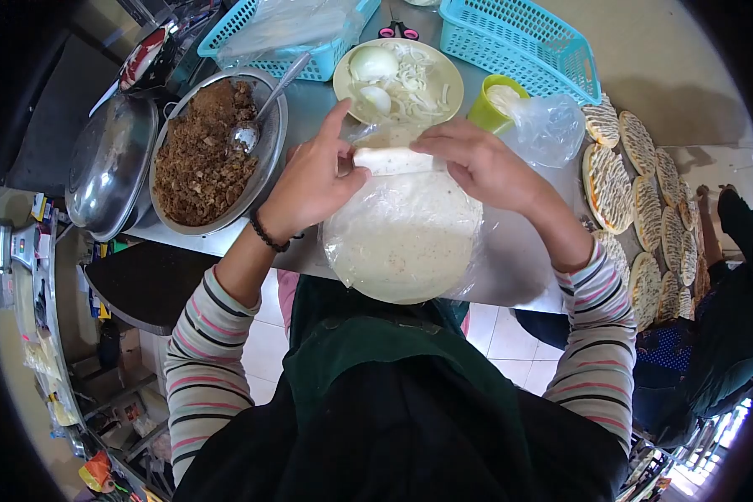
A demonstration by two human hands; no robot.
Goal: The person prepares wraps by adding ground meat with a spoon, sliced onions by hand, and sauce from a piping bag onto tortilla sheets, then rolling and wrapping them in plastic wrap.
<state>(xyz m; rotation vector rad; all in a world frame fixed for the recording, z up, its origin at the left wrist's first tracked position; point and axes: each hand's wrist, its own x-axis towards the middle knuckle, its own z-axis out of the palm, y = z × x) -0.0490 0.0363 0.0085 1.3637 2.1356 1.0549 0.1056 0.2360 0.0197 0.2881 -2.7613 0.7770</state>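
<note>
1. I have the left hand [318, 176] at the left end of a pale roll [397, 161]; thumb on the near side, index finger pointing away and clear of it; that end looks pinched.
2. I have the right hand [481, 163] at the other end; fingertips lie over the top, thumb bent towards the near side; it grasps the roll too, though I cannot tell how tightly.
3. The roll lies crosswise between the hands, touching both; a round, pale sheet [406, 251] spreads nearer the body, between the forearms, with clear plastic [335, 238] about it.
4. Beyond my hands sits a plate [452, 71] of sliced onion [418, 77]; a green cup [485, 115] stands just past the right hand; left of the left hand is a metal bowl [269, 159] of brown filling [201, 159], spoon [283, 86] resting in it.
</note>
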